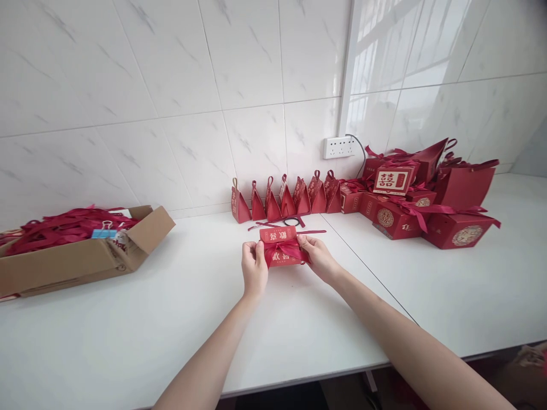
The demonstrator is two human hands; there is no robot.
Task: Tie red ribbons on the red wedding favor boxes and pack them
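A small red gift box (277, 234) with gold characters is held up in front of me over the white table. A dark red ribbon (284, 249) is tied in a bow across its middle. My left hand (255, 267) is closed at the box's left end, thumb on top near the bow. At the right end my right hand (318, 256) is closed too, its thumb and fingers at the box edge by the ribbon. Whether each hand pinches the ribbon as well, I cannot tell. Just behind the box lie loose ribbon strips (314, 232) and scissors (292, 221), partly hidden.
Several red triangular boxes (273, 206) with loops stand in a row by the tiled wall. Finished-looking red boxes (459, 228) are piled at the right. At the left sits a cardboard box (64, 267) full of red ribbons. A power strip (339, 147) is on the wall.
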